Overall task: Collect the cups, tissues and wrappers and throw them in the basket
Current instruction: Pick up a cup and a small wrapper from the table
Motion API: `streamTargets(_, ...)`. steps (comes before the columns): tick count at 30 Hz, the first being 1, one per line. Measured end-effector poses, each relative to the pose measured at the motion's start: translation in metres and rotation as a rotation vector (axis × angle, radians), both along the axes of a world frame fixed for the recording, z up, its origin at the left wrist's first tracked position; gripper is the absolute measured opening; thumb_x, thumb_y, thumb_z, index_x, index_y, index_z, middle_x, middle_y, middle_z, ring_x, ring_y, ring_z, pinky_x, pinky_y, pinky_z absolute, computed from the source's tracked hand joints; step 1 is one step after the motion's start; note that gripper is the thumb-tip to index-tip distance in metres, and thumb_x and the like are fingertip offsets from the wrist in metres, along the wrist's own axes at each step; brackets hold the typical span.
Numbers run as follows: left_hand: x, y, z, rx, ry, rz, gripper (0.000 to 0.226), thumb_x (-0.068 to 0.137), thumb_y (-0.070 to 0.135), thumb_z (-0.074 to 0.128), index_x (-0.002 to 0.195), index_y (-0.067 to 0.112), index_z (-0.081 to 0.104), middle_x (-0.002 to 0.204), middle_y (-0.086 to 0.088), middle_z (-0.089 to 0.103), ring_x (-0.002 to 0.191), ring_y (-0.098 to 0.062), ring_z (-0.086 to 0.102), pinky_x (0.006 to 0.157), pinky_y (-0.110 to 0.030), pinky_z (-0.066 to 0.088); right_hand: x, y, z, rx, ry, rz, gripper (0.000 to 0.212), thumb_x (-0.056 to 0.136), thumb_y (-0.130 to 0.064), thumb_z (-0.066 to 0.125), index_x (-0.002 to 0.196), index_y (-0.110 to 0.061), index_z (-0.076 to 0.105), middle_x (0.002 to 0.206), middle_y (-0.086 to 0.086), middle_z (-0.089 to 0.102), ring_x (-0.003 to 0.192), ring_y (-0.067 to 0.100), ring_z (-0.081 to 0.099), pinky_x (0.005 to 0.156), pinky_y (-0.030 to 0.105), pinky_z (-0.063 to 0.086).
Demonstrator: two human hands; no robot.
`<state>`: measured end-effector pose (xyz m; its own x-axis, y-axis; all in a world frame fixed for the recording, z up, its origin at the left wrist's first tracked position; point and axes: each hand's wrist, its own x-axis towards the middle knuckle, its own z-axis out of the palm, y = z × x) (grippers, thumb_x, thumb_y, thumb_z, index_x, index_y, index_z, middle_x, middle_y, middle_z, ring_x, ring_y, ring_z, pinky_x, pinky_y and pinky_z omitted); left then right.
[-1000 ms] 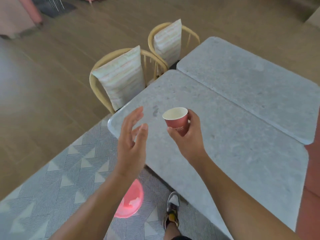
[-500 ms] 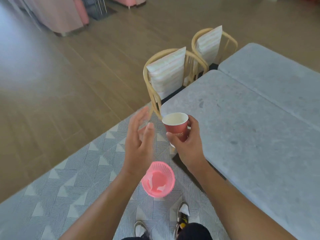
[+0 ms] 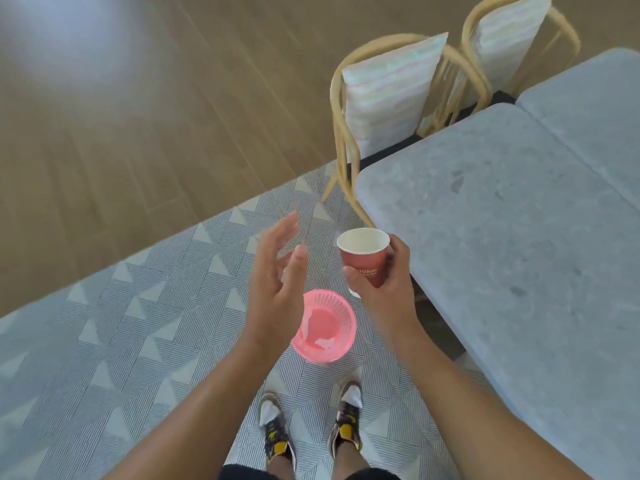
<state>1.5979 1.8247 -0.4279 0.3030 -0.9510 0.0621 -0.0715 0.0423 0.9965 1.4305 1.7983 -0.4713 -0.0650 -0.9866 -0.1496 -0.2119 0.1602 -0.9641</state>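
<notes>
My arms (image 3: 194,410) are bare, from left hand (image 3: 273,297) and right hand (image 3: 384,292) back; dark shorts (image 3: 242,474), grey sneakers (image 3: 277,439) with yellow patches (white toes).

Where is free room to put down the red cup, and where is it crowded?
The near grey table is bare from its rounded corner to the seam with the second table. The rug left of the left hand is bare too. Crowded: around the pink basket, with the right hand holding the red cup and the shoes nearby.
</notes>
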Motion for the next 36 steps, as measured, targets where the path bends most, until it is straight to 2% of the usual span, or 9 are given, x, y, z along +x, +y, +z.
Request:
streamTargets(3, 0.003, -0.003, -0.04, 0.052, -0.01, 0.031, 0.037, 0.103, 0.032, 0.051, 0.14, 0.028, 0.055, 0.145, 0.003, 0.058, 0.139, -0.014, 0.055, 0.114, -0.044, 0.049, 0.0, -0.004, -0.044, 0.045, 0.028, 0.008, 0.078, 0.065, -0.05, 0.086, 0.13, -0.052, 0.042, 0.141, -0.001, 0.053, 0.131, 0.019, 0.056, 0.109, 0.045, 0.053)
streamTargets(6, 0.005, 0.001, -0.091, 0.115, -0.013, 0.02, 0.038, 0.102, 0.035, 0.05, 0.139, 0.033, 0.054, 0.146, 0.006, 0.058, 0.139, -0.012, 0.055, 0.112, -0.033, 0.048, -0.003, -0.003, -0.1, 0.114, 0.043, 0.009, 0.085, 0.064, -0.047, 0.087, 0.136, -0.039, 0.043, 0.14, 0.0, 0.053, 0.13, 0.018, 0.057, 0.108, 0.041, 0.053)
streamTargets(10, 0.009, 0.013, -0.177, 0.203, -0.014, 0.017, 0.041, 0.102, 0.035, 0.052, 0.142, 0.027, 0.055, 0.148, 0.005, 0.057, 0.139, -0.01, 0.054, 0.106, -0.019, 0.047, -0.002, -0.001, -0.184, 0.23, 0.066, 0.044, 0.078, 0.075, -0.03, 0.091, 0.135, -0.039, 0.041, 0.136, -0.007, 0.056, 0.128, 0.015, 0.057, 0.096, 0.021, 0.054)
streamTargets(13, 0.01, 0.021, -0.246, 0.27, -0.008, 0.003, 0.041, 0.101, 0.037, 0.052, 0.142, 0.028, 0.055, 0.146, 0.005, 0.057, 0.138, -0.005, 0.053, 0.104, -0.016, 0.047, 0.002, 0.0, -0.249, 0.28, 0.11, 0.049, 0.075, 0.073, -0.034, 0.087, 0.133, -0.039, 0.042, 0.133, -0.009, 0.058, 0.126, 0.014, 0.058, 0.102, 0.03, 0.054)
streamTargets(16, 0.01, 0.025, -0.315, 0.308, -0.043, -0.004, 0.039, 0.099, 0.045, 0.05, 0.138, 0.039, 0.053, 0.145, 0.006, 0.058, 0.136, -0.003, 0.054, 0.102, -0.014, 0.047, 0.003, 0.005, -0.317, 0.337, 0.178, 0.1, 0.072, 0.081, -0.026, 0.087, 0.133, -0.039, 0.041, 0.133, -0.01, 0.058, 0.126, 0.014, 0.058, 0.106, 0.035, 0.053)
streamTargets(23, -0.001, 0.044, -0.452, 0.389, -0.065, -0.007, 0.036, 0.103, 0.033, 0.053, 0.139, 0.036, 0.053, 0.14, 0.011, 0.058, 0.135, -0.005, 0.056, 0.103, -0.022, 0.052, 0.004, 0.024, -0.468, 0.53, 0.268, 0.204, 0.084, 0.084, -0.034, 0.085, 0.152, -0.027, 0.037, 0.135, -0.012, 0.053, 0.117, 0.008, 0.054, 0.096, 0.022, 0.044)
streamTargets(29, 0.004, 0.057, -0.528, 0.441, -0.098, -0.014, 0.048, 0.1, 0.047, 0.05, 0.144, 0.03, 0.053, 0.142, 0.014, 0.059, 0.135, -0.004, 0.056, 0.105, -0.032, 0.054, 0.013, 0.023, -0.576, 0.688, 0.352, 0.163, 0.062, 0.088, -0.026, 0.081, 0.137, -0.022, 0.043, 0.109, -0.015, 0.06, 0.105, 0.017, 0.058, 0.091, 0.026, 0.039)
streamTargets(32, 0.015, 0.059, -0.557, 0.457, -0.121, -0.015, 0.046, 0.101, 0.046, 0.051, 0.145, 0.031, 0.053, 0.142, 0.016, 0.059, 0.134, -0.002, 0.056, 0.105, -0.029, 0.053, 0.024, 0.02, -0.617, 0.704, 0.393, 0.159, 0.069, 0.088, -0.026, 0.08, 0.144, -0.015, 0.041, 0.123, -0.001, 0.059, 0.109, 0.021, 0.059, 0.09, 0.026, 0.039)
streamTargets(36, 0.027, 0.058, -0.571, 0.458, -0.129, -0.019, 0.039, 0.101, 0.045, 0.051, 0.14, 0.041, 0.049, 0.14, 0.017, 0.059, 0.132, 0.002, 0.055, 0.101, -0.013, 0.049, 0.034, 0.016, -0.648, 0.742, 0.406, 0.124, 0.073, 0.09, -0.024, 0.079, 0.148, -0.012, 0.037, 0.132, 0.008, 0.06, 0.115, 0.026, 0.061, 0.089, 0.026, 0.04)
